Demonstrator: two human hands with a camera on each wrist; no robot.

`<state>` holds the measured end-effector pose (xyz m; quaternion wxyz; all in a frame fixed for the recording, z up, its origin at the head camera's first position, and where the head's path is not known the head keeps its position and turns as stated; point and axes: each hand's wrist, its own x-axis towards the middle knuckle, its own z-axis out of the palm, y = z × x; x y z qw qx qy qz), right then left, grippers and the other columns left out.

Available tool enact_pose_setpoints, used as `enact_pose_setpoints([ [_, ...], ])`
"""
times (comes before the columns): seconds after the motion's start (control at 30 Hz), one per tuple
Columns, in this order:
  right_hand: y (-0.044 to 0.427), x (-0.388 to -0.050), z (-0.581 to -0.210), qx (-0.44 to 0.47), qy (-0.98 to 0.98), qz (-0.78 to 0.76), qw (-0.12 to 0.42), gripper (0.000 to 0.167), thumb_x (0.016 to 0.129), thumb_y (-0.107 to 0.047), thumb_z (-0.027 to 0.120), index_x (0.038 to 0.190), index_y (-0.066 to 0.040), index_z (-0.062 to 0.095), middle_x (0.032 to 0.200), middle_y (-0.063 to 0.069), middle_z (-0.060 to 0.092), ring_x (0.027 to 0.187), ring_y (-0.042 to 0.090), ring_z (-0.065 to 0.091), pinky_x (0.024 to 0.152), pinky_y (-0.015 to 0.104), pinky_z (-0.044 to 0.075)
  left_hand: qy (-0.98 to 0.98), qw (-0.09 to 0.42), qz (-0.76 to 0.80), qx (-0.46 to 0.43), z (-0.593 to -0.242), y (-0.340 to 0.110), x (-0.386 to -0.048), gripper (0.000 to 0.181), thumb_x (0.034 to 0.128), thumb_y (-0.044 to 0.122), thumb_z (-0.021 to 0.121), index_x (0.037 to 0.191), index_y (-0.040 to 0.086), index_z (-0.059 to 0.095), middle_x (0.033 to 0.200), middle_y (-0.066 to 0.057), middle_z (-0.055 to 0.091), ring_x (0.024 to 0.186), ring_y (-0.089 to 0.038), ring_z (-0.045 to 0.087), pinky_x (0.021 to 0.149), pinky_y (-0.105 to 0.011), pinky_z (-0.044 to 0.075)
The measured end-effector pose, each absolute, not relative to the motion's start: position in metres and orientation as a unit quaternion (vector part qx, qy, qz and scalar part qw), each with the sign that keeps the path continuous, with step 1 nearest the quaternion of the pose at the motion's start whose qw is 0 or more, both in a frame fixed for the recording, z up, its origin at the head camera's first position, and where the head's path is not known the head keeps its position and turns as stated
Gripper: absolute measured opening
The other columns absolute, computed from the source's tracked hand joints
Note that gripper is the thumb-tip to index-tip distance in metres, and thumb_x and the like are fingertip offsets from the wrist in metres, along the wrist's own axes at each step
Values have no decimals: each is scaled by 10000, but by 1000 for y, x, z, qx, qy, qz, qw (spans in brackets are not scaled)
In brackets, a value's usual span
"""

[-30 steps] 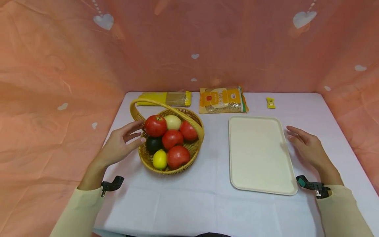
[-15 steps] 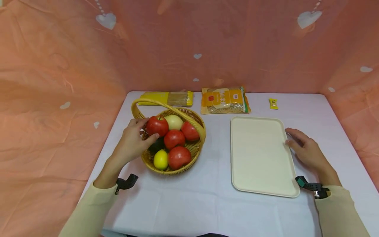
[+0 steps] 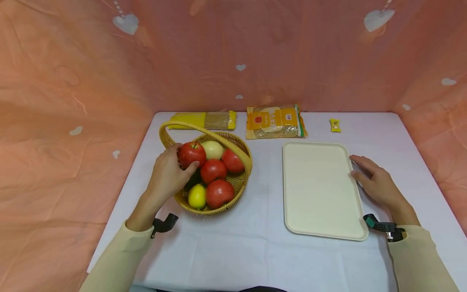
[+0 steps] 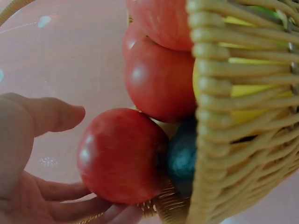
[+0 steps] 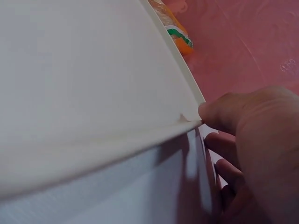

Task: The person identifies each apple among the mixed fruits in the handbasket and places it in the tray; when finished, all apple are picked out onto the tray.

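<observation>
My left hand (image 3: 169,172) reaches over the left rim of a wicker basket (image 3: 238,194) at a red apple (image 3: 191,154). In the left wrist view, the fingers lie along the apple (image 4: 121,156), while the thumb (image 4: 63,115) stands apart from it. Close to the apple sit a dark avocado-like fruit (image 4: 182,156), mostly hidden in the head view, and more red fruits (image 3: 220,194). At the right edge of a cream tray (image 3: 321,190), my right hand (image 3: 377,182) holds the rim. Its thumb (image 5: 224,112) presses the rim, with curled fingers (image 5: 224,147) lower down outside it.
Also in the basket are a lemon (image 3: 197,196) and a pale fruit (image 3: 213,150). Its handle (image 3: 211,133) arches over the far side. Along the back lie a noodle packet (image 3: 215,120), a grain bag (image 3: 275,122) and a small yellow packet (image 3: 335,125).
My left hand has moved right from beside the basket to around the apple. My right hand has shifted slightly left, onto the tray's edge. Basket and tray stay in place.
</observation>
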<state>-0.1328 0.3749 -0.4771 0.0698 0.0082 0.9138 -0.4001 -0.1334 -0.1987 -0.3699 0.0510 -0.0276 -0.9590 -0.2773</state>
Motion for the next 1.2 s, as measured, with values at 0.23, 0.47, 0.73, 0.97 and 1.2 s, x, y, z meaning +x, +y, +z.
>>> enact_pose_setpoints([
  [0.23, 376, -133, -477, 3, 911, -404, 79, 632, 1162, -263, 541, 1714, -46, 323, 1779, 315, 203, 1649, 590, 79, 1261, 829, 114, -968, 44, -247, -8, -372, -191, -137, 783, 982, 296, 804, 1544, -144, 481, 1491, -386, 481, 1329, -559, 504, 1072, -696, 538],
  [0.47, 380, -134, -474, -34, 942, -323, 90, 671, 1164, -333, 534, 1726, -59, 290, 1791, 305, 165, 1633, 605, 116, 1218, 863, 168, -968, 49, -245, -10, -371, -189, -134, 742, 951, 233, 842, 1505, -103, 479, 1426, -343, 562, 1234, -555, 590, 1041, -705, 546],
  [0.73, 384, -140, -462, -58, 957, -264, 104, 673, 1129, -323, 623, 1684, -33, 378, 1705, 375, 310, 1541, 661, 292, 1172, 854, 286, -965, 44, -258, -21, -371, -192, -132, 777, 976, 245, 823, 1551, -125, 453, 1505, -361, 547, 1320, -556, 559, 1132, -706, 501],
  [0.97, 388, -145, -457, -61, 959, -251, 120, 685, 1095, -320, 691, 1661, -35, 431, 1685, 375, 354, 1511, 665, 345, 1157, 847, 324, -958, 49, -284, -18, -375, -196, -127, 813, 966, 256, 833, 1568, -140, 456, 1581, -375, 467, 1375, -578, 535, 1168, -715, 480],
  [1.2, 388, -142, -462, -44, 954, -274, 114, 686, 1110, -337, 667, 1682, -59, 407, 1716, 365, 301, 1550, 661, 278, 1173, 858, 279, -931, 56, -361, -20, -377, -206, -124, 779, 931, 251, 890, 1549, -57, 531, 1492, -305, 567, 1262, -485, 650, 1058, -631, 600],
])
